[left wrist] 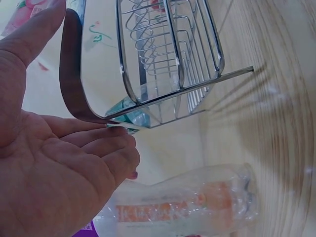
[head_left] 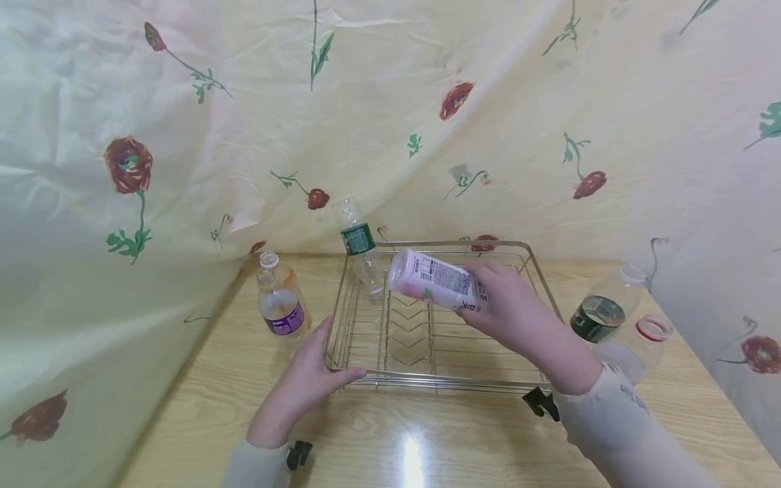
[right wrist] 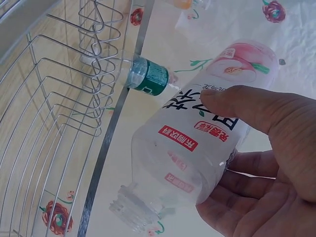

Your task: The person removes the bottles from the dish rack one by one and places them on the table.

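My right hand [head_left: 509,308] grips a clear plastic bottle [head_left: 439,281] with a white and pink peach label, holding it tilted above the wire dish rack [head_left: 454,386]. In the right wrist view the thumb lies across the label, and the bottle's uncapped neck [right wrist: 136,207] points down to the lower left. My left hand [head_left: 314,369] rests at the rack's front left corner, thumb along the front rim and fingers by the side; the left wrist view shows its fingers [left wrist: 106,145] fairly straight. A clear bottle with a green label [head_left: 358,239] leans at the rack's back left.
Left of the rack stand a purple-labelled bottle [head_left: 283,318] and, behind it, an orange-printed bottle [head_left: 270,259]. A dark green-labelled bottle [head_left: 598,317] and a red-rimmed bottle [head_left: 654,329] are on the right, near the right forearm. Flowered cloth [head_left: 378,122] hangs around the wooden table [head_left: 366,440].
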Motion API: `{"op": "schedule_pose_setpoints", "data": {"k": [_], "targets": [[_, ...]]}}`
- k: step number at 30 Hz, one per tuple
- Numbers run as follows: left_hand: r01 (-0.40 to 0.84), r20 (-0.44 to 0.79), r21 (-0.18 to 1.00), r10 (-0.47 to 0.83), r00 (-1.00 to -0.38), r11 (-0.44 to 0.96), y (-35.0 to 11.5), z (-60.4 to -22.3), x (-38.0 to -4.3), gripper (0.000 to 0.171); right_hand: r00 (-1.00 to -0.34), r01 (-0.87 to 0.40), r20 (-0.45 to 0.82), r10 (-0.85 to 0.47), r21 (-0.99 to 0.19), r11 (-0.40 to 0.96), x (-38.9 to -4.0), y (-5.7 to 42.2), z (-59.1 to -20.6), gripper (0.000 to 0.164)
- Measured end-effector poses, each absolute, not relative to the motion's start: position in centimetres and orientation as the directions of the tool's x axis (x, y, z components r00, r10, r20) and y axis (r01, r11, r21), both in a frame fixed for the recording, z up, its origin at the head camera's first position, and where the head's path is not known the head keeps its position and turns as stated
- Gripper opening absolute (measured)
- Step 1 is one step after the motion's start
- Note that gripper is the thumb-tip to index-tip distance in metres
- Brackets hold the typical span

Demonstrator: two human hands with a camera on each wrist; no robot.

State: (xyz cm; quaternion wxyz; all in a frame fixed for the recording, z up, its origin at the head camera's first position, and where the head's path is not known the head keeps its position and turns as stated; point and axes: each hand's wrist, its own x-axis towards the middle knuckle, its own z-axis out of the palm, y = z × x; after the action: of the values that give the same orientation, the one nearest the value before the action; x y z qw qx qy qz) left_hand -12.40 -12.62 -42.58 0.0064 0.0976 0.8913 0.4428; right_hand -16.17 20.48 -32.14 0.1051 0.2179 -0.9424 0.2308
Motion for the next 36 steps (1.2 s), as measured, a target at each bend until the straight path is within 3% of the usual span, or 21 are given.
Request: {"op": "schedule_pose_setpoints", "data": {"k": [23,36], "targets": [[0.251,0.142,0.73,0.219,-0.965,0.635,-12.2,-40.1,-11.7,0.118,-0.871,-0.482,0.283,-0.4,-0.343,0.806,-13.9,20.6,-32.3,0.068],[0.359,0.249,0.651,0.258,-0.933,0.669,-11.0,-36.2,-10.8,0.113,-0.853,-0.514,0.291,-0.434,-0.321,0.795,-12.8,20.2,-32.2,0.072]]}}
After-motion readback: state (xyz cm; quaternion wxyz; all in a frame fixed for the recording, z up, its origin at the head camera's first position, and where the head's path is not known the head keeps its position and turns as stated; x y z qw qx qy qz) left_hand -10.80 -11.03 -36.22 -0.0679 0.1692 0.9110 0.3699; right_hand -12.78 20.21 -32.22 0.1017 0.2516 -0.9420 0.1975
